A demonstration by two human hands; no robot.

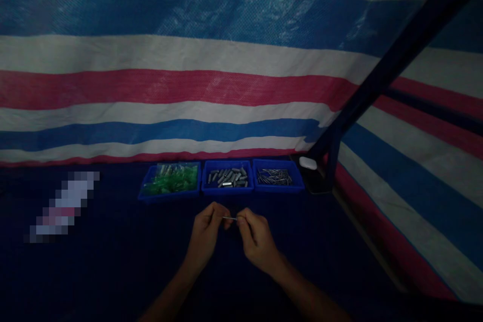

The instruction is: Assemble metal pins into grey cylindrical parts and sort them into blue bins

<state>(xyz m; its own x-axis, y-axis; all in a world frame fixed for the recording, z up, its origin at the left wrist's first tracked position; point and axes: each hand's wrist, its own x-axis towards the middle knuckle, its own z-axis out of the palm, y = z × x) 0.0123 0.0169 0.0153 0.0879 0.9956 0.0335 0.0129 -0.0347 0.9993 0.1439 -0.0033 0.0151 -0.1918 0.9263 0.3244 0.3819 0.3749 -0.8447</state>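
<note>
Left hand [207,229] and right hand [253,235], fingertips pinching one thin metal pin [230,218] between them, above bench [94,271] centre; three blue trays along far edge: green pieces [170,181], metal cylinders [227,177], pins [276,176]; white object [308,163] beside dark post [377,75], far right corner.

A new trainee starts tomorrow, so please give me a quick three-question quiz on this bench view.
1. True or false: the left hand and right hand pinch one thin metal pin between their fingers.
2. The green pieces lie in which blue tray: A left tray, B middle tray, C right tray?
3. What does the middle tray hold?
Key: 1 true; 2 A; 3 short grey metal cylinders.
</note>
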